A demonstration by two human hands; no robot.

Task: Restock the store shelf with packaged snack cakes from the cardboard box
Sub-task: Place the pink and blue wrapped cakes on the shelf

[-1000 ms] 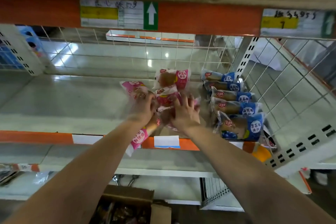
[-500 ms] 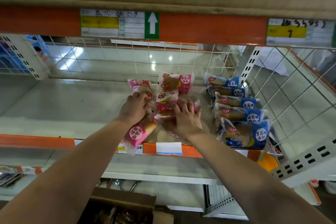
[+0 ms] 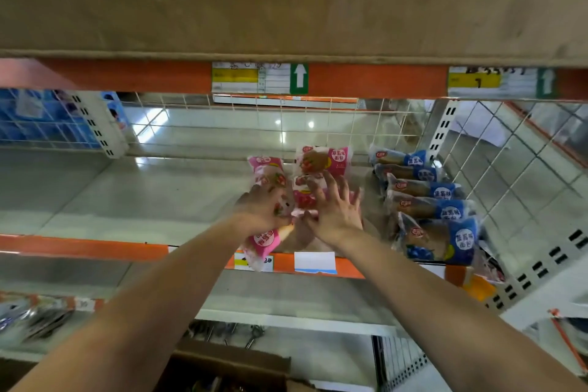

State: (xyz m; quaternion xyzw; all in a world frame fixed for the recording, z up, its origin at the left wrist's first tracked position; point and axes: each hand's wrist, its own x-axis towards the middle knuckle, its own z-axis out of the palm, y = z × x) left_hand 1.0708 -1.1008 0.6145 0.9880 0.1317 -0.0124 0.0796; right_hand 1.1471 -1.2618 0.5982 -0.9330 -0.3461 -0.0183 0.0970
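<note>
Compared with half a second earlier, the main change was the right hand (image 3: pixel 334 213). It had been lying flat on the pile, and now its fingers (image 3: pixel 330 188) were straight and fanned wide over the pink plastic-wrapped snack cake packets (image 3: pixel 323 161), just left of the row of blue plastic-wrapped cake packets (image 3: pixel 429 200). It was too blurry to say whether the tips actually touched the wrappers. The left hand (image 3: pixel 261 210) hadn't let go: its fingers were still curled round the front pink packet (image 3: pixel 262 242), further left of the blue row, with the packet's near end hanging out over the orange front rail (image 3: pixel 79 247). The blue row hadn't budged. The view had tipped up a bit too, so more of the tan board (image 3: pixel 286 0) overhead showed.

Everything sat on a grey metal store shelf (image 3: pixel 127 194). White wire mesh (image 3: pixel 222 114) ran behind the blue row, and a wire side panel (image 3: pixel 515 169) stood right of it. Above was an orange beam (image 3: pixel 127 76) carrying a yellow-and-white price label (image 3: pixel 251 78). A white tag (image 3: pixel 315 261) was stuck on the front rail, below and left of the blue row. Way lower down, the brown cardboard box (image 3: pixel 229 366) poked into the bottom of the view between the forearms. A shiny floor (image 3: pixel 286 134) with light reflections showed through the mesh.
</note>
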